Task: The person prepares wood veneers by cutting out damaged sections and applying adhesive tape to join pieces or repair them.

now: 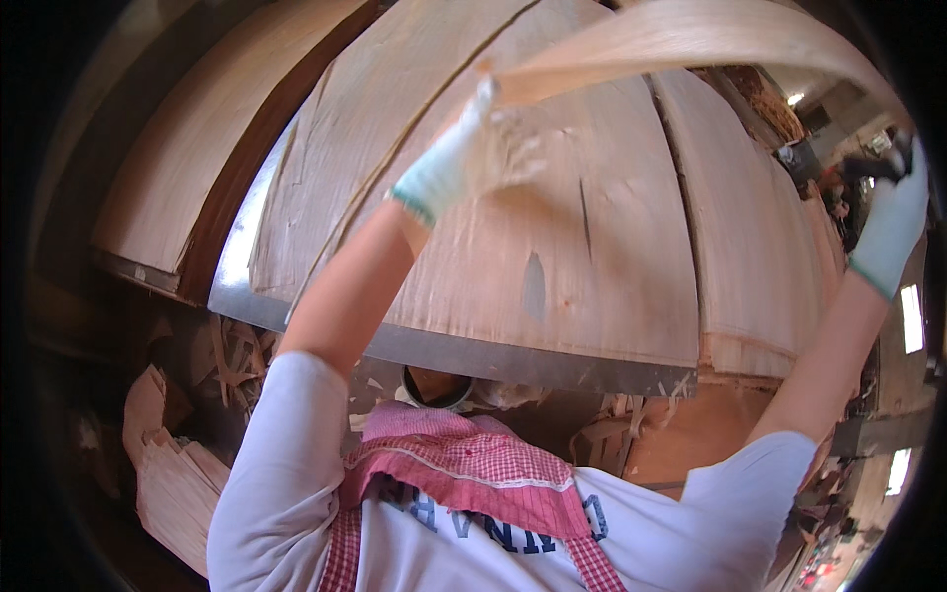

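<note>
Apparently, the gloved left hand (469, 158), at upper centre, pinches one end of a wood veneer strip (681, 39), its other fingers loosely spread. The strip arches across the upper right toward the gloved right hand (893, 222), whose grip I cannot tell. Being raised probably keeps it clear of the veneer sheet (621, 286) beneath.

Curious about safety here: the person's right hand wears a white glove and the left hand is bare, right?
Not quite: the left hand isn't bare; the head view shows it in a white glove too. The right hand is gloved.
</note>
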A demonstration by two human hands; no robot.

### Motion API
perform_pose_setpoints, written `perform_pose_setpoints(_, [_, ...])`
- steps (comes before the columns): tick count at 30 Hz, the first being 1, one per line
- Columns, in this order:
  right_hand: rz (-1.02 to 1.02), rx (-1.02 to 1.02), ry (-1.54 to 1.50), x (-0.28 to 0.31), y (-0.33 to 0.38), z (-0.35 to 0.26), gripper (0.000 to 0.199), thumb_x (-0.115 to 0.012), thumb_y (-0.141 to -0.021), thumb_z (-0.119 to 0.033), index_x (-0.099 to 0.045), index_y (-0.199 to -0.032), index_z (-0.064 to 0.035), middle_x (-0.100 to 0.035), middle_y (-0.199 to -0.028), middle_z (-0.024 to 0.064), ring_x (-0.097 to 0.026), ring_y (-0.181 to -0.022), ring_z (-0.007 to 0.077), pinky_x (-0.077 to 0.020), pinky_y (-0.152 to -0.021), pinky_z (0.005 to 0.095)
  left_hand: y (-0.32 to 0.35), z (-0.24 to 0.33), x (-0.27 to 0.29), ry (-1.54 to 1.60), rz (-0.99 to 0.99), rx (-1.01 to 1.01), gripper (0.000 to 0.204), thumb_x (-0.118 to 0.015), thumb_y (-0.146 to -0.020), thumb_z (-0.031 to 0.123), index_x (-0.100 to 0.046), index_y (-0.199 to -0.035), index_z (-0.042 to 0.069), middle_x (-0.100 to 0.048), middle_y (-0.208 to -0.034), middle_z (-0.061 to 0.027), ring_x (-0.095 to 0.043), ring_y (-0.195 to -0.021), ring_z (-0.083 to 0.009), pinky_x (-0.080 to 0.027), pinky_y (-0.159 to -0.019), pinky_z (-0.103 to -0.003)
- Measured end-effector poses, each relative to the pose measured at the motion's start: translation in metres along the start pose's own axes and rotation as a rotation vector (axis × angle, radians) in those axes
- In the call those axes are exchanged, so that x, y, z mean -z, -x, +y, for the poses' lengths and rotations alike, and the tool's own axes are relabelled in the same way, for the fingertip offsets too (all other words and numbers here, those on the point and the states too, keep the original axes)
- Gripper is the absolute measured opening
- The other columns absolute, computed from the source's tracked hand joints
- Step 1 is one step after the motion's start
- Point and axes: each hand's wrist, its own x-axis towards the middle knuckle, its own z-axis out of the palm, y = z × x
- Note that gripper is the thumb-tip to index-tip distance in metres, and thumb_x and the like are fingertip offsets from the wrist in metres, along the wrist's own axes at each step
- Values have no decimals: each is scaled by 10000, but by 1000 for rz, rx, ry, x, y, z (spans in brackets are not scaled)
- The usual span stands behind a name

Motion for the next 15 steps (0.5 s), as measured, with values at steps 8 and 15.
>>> perform_pose_setpoints(8, [374,-585,-113,126,186,37,197,-660,-923,-175,-485,-982,-106,-603,-768,64,-427,-563,76,-327,-491,211,-184,-11,-10,83,310,-292,399,-612,-931,294,-520,-1175,-8,-580,-1188,-181,-625,-955,-272,-535,-809,-400])
perform_pose_setpoints(15, [632,-965,-11,166,357,44,171,-627,-946,-203,-492,-965,-98,-526,-747,15,-419,-567,72,-314,-458,215,-227,-47,-53,-813,279,-419,177,-638,-781,27,-597,-950,-8,-641,-773,-75,-635,-687,-174,-510,-638,-299])
